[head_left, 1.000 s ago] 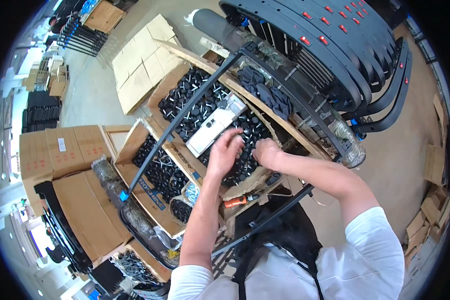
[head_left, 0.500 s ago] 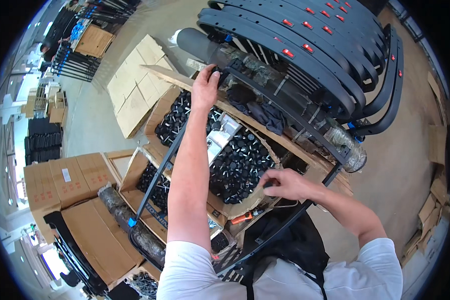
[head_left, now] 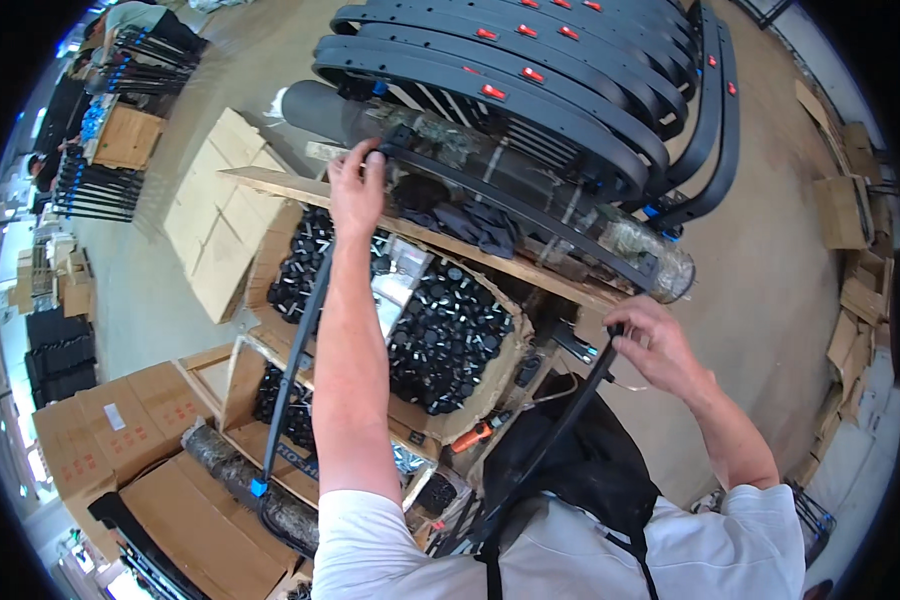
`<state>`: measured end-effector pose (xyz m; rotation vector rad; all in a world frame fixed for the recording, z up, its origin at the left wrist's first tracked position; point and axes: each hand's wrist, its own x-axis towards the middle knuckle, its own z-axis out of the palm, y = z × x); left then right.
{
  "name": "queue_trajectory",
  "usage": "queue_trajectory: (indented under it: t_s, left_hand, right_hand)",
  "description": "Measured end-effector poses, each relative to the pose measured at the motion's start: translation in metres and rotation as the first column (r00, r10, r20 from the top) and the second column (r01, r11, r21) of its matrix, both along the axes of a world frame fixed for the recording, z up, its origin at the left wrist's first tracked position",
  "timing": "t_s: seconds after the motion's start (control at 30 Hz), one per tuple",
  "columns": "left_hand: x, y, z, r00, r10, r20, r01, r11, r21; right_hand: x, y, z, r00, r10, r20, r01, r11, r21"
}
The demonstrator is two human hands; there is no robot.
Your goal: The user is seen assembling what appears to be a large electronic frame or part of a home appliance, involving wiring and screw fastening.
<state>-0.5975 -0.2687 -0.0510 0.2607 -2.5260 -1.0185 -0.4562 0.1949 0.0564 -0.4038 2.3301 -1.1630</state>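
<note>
The left hand point(head_left: 358, 188) clenches one end of a long curved black plastic strip point(head_left: 530, 210), the right hand point(head_left: 650, 345) grasping a thin black rod point(head_left: 560, 425) to steady it.

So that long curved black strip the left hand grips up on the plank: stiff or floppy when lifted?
Probably springy rather than floppy: the black strip keeps an even arc along the wooden plank. Likely light, since the left hand grips only one end. Being long, its free end may swing and snag the stacked strips.
</note>
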Motion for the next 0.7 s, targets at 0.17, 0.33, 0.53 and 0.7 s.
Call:
queue_trajectory:
  t_s: [0.17,0.33,0.53,0.7]
  left_hand:
    - [-0.002,-0.007,-0.011,0.99,-0.053,-0.129,0.1,0.913,0.394]
    - [-0.005,-0.009,-0.004,0.994,-0.107,0.005,0.096,0.906,0.413]
    - [0.001,-0.014,-0.009,0.994,-0.05,-0.098,0.085,0.916,0.392]
    - [-0.002,-0.006,-0.001,0.995,0.006,0.101,-0.042,0.935,0.351]
  right_hand:
    - [-0.01,0.022,0.005,0.981,-0.149,-0.124,0.178,0.946,0.271]
    - [-0.016,0.038,-0.007,0.928,-0.121,-0.353,0.216,0.945,0.244]
    - [-0.019,0.035,-0.003,0.945,0.063,-0.322,0.019,0.969,0.246]
    - [-0.012,0.031,-0.001,0.937,0.151,-0.313,-0.029,0.931,0.363]
